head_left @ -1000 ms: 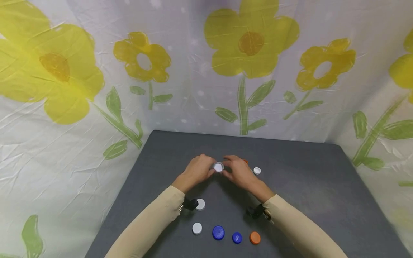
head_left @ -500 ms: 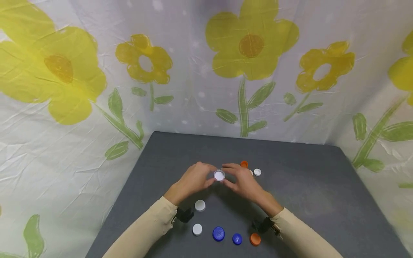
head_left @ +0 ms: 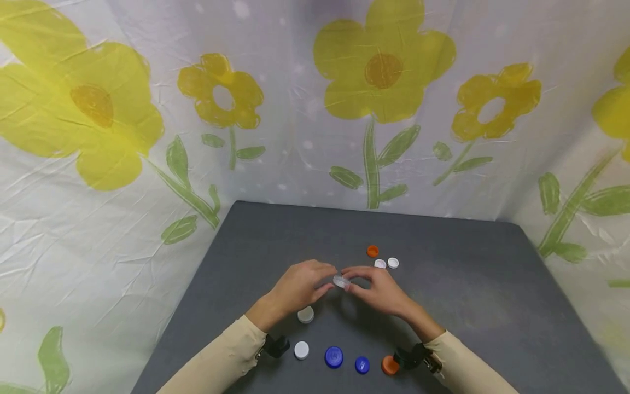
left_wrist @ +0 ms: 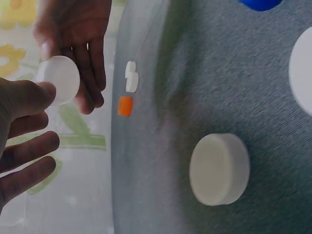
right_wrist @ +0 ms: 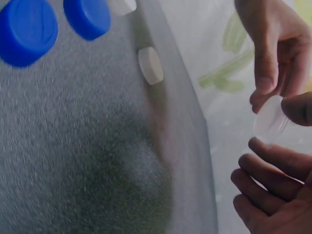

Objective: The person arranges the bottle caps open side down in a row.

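A small, round, translucent plastic cap [head_left: 342, 281] hangs tilted above the table between both hands. My left hand [head_left: 296, 287] pinches its left edge between thumb and forefinger. My right hand [head_left: 381, 290] pinches the right edge with thumb and forefinger. In the left wrist view the cap [left_wrist: 61, 79] shows a pale disc face, with the left thumb overlapping its rim. In the right wrist view the cap [right_wrist: 269, 119] looks nearly clear, and the right thumb covers part of its edge. The remaining fingers of both hands are spread and hold nothing.
On the dark grey table [head_left: 467, 295], an orange cap [head_left: 372, 251] and two white caps [head_left: 393, 263] lie beyond the right hand. Nearer are two white caps [head_left: 302, 350], a large blue cap [head_left: 333, 357], a smaller blue cap [head_left: 362, 365] and another orange cap [head_left: 390, 365].
Both hands have come nearer the body with the translucent cap. It has turned from facing the head camera to a slanted, nearly edge-on pose. The far caps are now uncovered.
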`<action>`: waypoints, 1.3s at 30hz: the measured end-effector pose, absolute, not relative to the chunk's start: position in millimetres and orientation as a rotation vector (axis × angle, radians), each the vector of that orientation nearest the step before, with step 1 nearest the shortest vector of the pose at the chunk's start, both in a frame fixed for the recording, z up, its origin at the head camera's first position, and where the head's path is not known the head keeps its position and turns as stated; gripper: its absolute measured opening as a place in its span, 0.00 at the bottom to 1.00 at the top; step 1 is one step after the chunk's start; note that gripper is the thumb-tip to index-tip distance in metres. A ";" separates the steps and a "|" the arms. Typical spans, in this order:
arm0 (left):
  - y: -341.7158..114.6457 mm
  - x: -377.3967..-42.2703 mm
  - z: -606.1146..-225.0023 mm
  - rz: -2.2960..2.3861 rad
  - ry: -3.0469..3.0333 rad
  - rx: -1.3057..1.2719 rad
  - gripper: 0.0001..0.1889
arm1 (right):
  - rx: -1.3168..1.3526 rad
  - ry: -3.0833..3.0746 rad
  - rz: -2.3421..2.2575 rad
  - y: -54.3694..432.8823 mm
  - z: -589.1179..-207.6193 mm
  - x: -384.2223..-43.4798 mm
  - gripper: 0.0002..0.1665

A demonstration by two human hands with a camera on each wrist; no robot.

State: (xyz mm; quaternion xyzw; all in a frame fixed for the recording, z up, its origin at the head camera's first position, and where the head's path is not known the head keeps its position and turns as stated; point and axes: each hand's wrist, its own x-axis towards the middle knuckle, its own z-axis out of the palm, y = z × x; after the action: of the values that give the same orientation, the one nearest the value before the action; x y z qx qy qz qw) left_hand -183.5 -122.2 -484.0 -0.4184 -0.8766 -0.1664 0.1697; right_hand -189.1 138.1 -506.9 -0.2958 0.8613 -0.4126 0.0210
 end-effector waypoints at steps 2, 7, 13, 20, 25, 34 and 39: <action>-121.2 -182.5 -485.6 -0.505 -2.480 -1.212 0.13 | -0.901 2.580 -1.323 139.5 -506.7 -188.6 0.13; -119.9 -183.0 -490.5 -0.694 -2.528 -1.168 0.07 | -0.854 2.450 -1.369 141.3 -507.5 -188.9 0.17; -121.5 -184.4 -492.9 -1.151 -2.659 -1.001 0.04 | -0.846 2.551 -1.360 144.5 -508.6 -187.1 0.16; -128.5 -187.6 -489.8 -1.507 -2.811 -0.708 0.05 | -1.063 2.898 -1.230 145.0 -509.8 -182.4 0.25; -131.7 -190.2 -490.1 -1.701 -2.847 -0.604 0.09 | -1.375 3.012 -1.204 142.0 -509.7 -180.1 0.35; -131.6 -189.4 -491.9 -1.979 -2.809 -0.647 0.10 | -1.654 3.061 -1.183 129.2 -516.3 -179.3 0.31; -131.5 -185.7 -492.1 -1.783 -2.846 -0.666 0.11 | -1.608 3.097 -1.208 127.6 -518.6 -177.4 0.29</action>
State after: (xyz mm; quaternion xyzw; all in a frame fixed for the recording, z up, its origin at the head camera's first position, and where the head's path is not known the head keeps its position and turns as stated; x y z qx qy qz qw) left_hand -185.7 -131.5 -492.1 -0.1926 -0.8229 -0.5157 -0.1406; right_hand -177.4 127.6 -518.6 -0.4189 0.8071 -0.3149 -0.2722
